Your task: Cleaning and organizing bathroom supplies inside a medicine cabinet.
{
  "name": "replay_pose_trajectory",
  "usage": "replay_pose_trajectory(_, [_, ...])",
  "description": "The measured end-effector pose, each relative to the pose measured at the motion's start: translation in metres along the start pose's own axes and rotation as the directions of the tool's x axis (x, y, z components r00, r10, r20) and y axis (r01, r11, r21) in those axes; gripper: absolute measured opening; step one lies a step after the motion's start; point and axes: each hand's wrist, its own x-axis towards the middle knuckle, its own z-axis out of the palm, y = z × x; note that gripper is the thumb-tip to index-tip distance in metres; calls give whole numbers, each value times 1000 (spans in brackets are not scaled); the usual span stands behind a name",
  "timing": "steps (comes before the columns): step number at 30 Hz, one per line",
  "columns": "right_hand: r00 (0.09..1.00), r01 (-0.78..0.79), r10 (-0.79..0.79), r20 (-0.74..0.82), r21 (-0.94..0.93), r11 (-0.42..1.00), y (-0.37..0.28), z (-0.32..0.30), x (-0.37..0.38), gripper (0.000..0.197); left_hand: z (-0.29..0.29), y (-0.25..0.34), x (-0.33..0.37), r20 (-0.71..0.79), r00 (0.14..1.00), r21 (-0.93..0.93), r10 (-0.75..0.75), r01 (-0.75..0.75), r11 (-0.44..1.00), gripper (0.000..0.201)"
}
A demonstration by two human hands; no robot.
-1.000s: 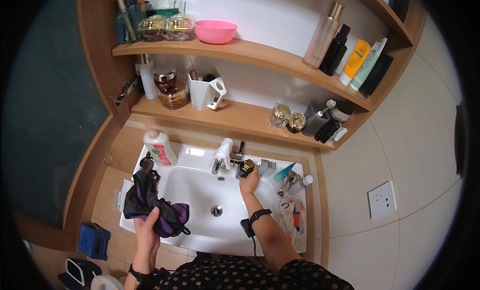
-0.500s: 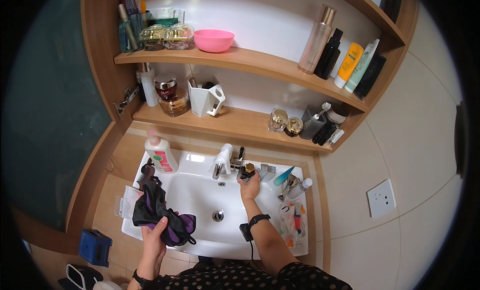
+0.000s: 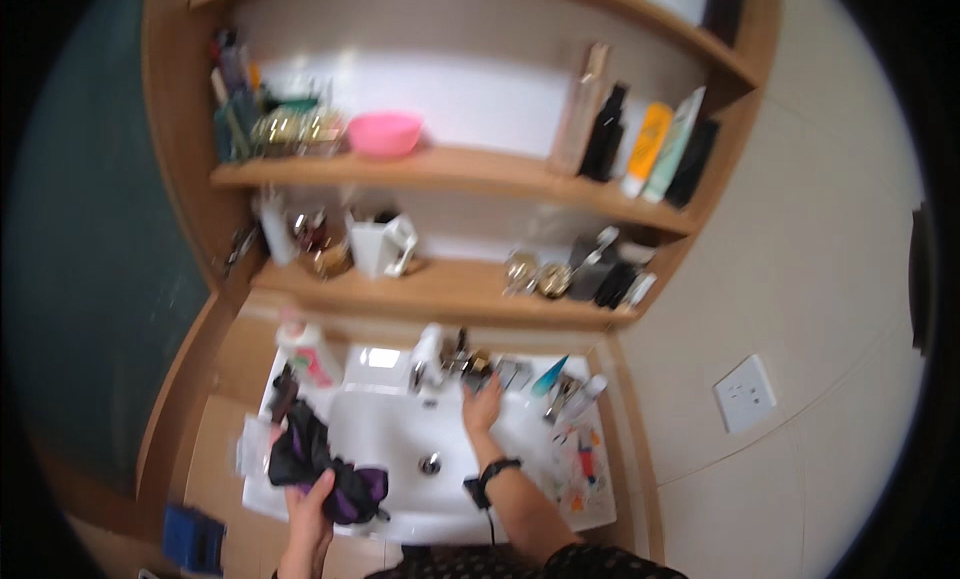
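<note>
Dark cloth [image 3: 318,464], black with a purple patch, hangs bunched over the left edge of the white sink [image 3: 400,434], gripped from below by the person's left hand [image 3: 308,511], whose fingers close around the bundle. The right hand [image 3: 482,407] reaches forward to the back of the basin and rests on a small dark object just beside the chrome tap [image 3: 428,357]; the blur keeps me from telling whether the fingers are clasped around it or only touching it. A dark band sits on the right wrist [image 3: 497,469]. A white bottle with a pink label [image 3: 308,351] stands at the sink's back left corner. Small tubes and bottles [image 3: 570,399] lie on the ledge to the right of the basin. On the wooden shelf [image 3: 450,169] above sits a pink bowl [image 3: 385,133].
</note>
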Motion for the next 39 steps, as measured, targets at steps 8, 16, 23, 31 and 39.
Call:
replay_pose_trajectory(8, [946, 110, -109, 306, 12, 994, 23, -35, -12, 82, 12, -1, 2, 30, 982, 3, -187, 187, 982, 35])
replay_pose_trajectory(16, [690, 432, -692, 210, 649, 627, -243, -343, 73, 17, 28, -7, 22, 166, 983, -41, -79, 87, 995, 43])
replay_pose_trajectory(23, [497, 853, -617, -610, 213, 476, -367, -478, 266, 44, 48, -8, 17, 224, 971, -63, -81, 97, 993, 53])
replay_pose_trajectory(31, [664, 314, -398, -633, -247, 917, -407, -493, 348, 82, 26, -3, 14, 136, 990, -93, -27, 40, 995, 55])
replay_pose_trajectory(39, [639, 61, -332, -694, -384, 921, -435, -468, 328, 69, 12, 1, 19, 13, 999, -38, -52, 53, 998, 29])
